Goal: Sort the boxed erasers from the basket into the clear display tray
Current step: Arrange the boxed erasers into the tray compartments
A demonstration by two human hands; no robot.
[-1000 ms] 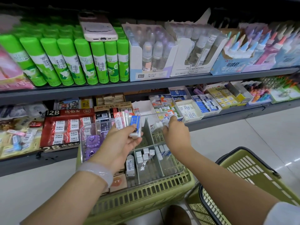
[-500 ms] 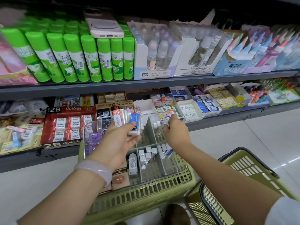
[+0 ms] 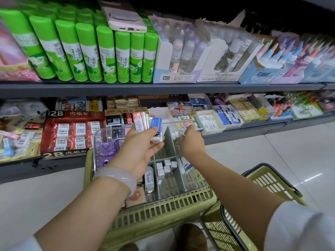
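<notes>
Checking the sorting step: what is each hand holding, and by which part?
The left hand grips a bunch of boxed erasers by their lower ends. Whether the right hand holds anything cannot be told.

We see tall green glue sticks (image 3: 107, 55) standing in rows on the grey metal shelf (image 3: 163, 87). A pink phone (image 3: 123, 17) lies on top of them. Below sits a red eraser box (image 3: 72, 131).

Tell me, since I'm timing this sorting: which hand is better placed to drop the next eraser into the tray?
Left hand: it holds boxed erasers right above the clear tray.
</notes>
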